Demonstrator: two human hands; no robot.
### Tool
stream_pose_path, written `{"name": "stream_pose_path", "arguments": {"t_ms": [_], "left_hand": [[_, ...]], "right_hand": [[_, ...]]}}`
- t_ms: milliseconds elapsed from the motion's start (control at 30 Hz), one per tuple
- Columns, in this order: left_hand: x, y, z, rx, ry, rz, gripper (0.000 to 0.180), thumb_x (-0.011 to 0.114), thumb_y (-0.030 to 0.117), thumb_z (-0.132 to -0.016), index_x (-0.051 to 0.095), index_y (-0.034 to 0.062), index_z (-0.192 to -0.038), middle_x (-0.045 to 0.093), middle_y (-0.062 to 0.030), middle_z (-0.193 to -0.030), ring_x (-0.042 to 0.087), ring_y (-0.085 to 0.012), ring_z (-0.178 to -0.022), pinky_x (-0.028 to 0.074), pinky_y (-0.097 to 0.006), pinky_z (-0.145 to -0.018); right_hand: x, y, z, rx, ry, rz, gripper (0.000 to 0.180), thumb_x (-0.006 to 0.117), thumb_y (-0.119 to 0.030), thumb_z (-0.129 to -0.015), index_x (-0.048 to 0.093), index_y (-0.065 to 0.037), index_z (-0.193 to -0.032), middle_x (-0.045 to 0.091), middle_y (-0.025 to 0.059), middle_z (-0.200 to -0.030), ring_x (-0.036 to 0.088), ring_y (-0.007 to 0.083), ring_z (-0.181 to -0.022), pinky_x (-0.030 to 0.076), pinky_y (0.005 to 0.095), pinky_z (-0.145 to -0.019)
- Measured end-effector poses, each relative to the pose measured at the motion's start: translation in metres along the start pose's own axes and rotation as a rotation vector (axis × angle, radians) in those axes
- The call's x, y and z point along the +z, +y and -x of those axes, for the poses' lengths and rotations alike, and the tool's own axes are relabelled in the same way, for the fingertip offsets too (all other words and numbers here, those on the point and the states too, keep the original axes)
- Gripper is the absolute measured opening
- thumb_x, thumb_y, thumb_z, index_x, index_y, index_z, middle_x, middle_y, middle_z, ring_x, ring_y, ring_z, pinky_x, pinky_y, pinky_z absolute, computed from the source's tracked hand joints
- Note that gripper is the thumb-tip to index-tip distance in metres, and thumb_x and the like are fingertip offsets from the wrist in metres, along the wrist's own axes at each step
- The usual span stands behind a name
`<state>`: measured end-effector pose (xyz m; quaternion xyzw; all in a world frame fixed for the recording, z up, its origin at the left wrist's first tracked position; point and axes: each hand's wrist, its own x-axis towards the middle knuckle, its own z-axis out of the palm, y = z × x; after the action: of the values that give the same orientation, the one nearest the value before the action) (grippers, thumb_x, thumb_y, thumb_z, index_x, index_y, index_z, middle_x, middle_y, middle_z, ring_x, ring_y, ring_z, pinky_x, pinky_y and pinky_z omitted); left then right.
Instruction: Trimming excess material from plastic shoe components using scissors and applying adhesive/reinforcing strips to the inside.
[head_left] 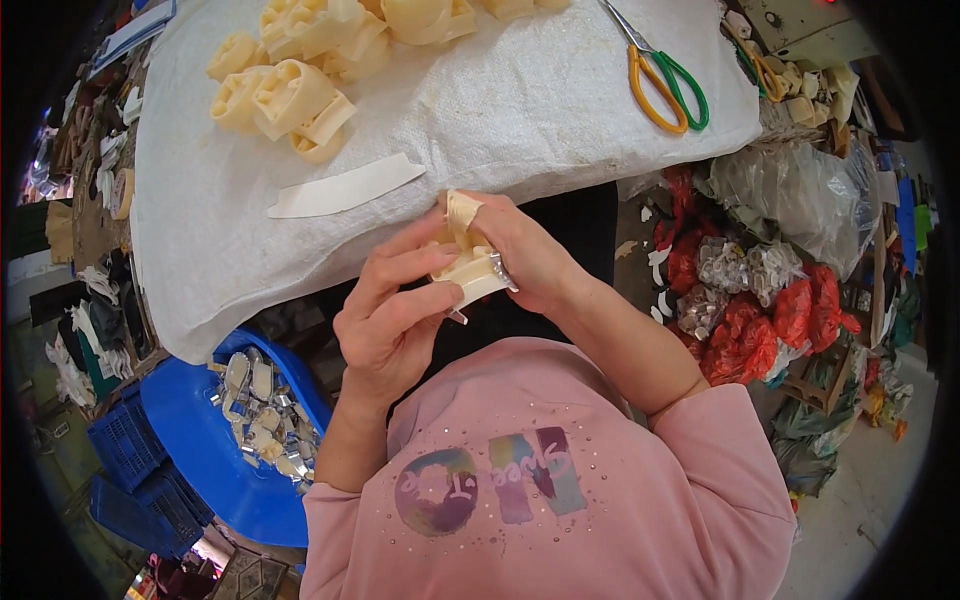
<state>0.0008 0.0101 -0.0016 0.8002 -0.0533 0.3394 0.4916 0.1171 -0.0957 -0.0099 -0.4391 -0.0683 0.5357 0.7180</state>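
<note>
A glossy cream piece (478, 283) slants lengthwise up rightward to its silver end (503, 270), gripped by half-curled left hand (385, 322) and right hand (522, 248).

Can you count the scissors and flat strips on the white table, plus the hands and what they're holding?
Metal scissors with yellow and green handles: 1
Flat, curved cream strip: 1
Bare left hand and bare right hand: 2
Held looped cream bundle with shiny silver edge: 1
Total: 5
</note>
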Motion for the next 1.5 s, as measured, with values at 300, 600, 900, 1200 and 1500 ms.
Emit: {"name": "stream_pose_path", "arguments": {"t_ms": [300,600,900,1200,1500], "left_hand": [[0.003,-0.001,0.006,-0.043,0.147,-0.257,0.02,0.069,-0.008,-0.074,0.06,0.0024,-0.088,0.062,-0.0154,-0.1,0.063,-0.0326,-0.099,0.053,-0.038,-0.083],[0.01,0.006,0.011,-0.276,0.094,0.071,0.028,0.072,0.01,-0.08,0.058,-0.0029,-0.101,0.06,-0.0158,-0.106,0.057,-0.0249,-0.102,0.045,-0.036,-0.09],[0.005,0.002,-0.004,-0.659,-0.052,0.49,0.073,0.081,0.019,-0.071,0.044,-0.0043,-0.13,0.045,-0.0091,-0.118,0.051,-0.0182,-0.111,0.043,-0.029,-0.095],[0.005,-0.005,-0.01,-0.559,-0.038,0.163,0.066,0.081,0.007,-0.062,0.054,0.002,-0.122,0.048,-0.0096,-0.115,0.053,-0.0201,-0.107,0.045,-0.03,-0.091],[0.012,-0.002,-0.014,-0.385,-0.053,-0.157,0.057,0.08,0.017,-0.067,0.061,0.0055,-0.12,0.052,-0.0109,-0.106,0.055,-0.0225,-0.095,0.047,-0.03,-0.081]], "right_hand": [[-0.023,0.002,0.017,-0.626,-0.029,0.474,0.025,0.051,-0.014,-0.095,0.056,-0.002,-0.116,0.056,0.0045,-0.092,0.054,0.0091,-0.073,0.045,0.022,-0.061],[-0.024,0.0,0.015,-0.846,0.016,0.728,0.013,0.055,0.003,-0.085,0.055,-0.006,-0.094,0.054,0.0072,-0.095,0.054,0.0167,-0.085,0.045,0.0263,-0.072],[-0.046,-0.021,0.019,-0.775,-0.183,0.641,0.012,0.058,-0.002,-0.086,0.057,-0.005,-0.098,0.054,0.0054,-0.094,0.055,0.0158,-0.088,0.046,0.0281,-0.077],[-0.172,-0.135,0.025,-0.631,0.9,1.87,0.038,0.067,-0.012,-0.079,0.058,-0.002,-0.114,0.06,0.0191,-0.096,0.059,0.0339,-0.089,0.047,0.0422,-0.077],[-0.156,-0.153,0.019,-0.406,0.652,1.476,0.05,0.061,-0.005,-0.074,0.05,-0.004,-0.123,0.06,0.0142,-0.088,0.06,0.0265,-0.08,0.049,0.0365,-0.073]]}}
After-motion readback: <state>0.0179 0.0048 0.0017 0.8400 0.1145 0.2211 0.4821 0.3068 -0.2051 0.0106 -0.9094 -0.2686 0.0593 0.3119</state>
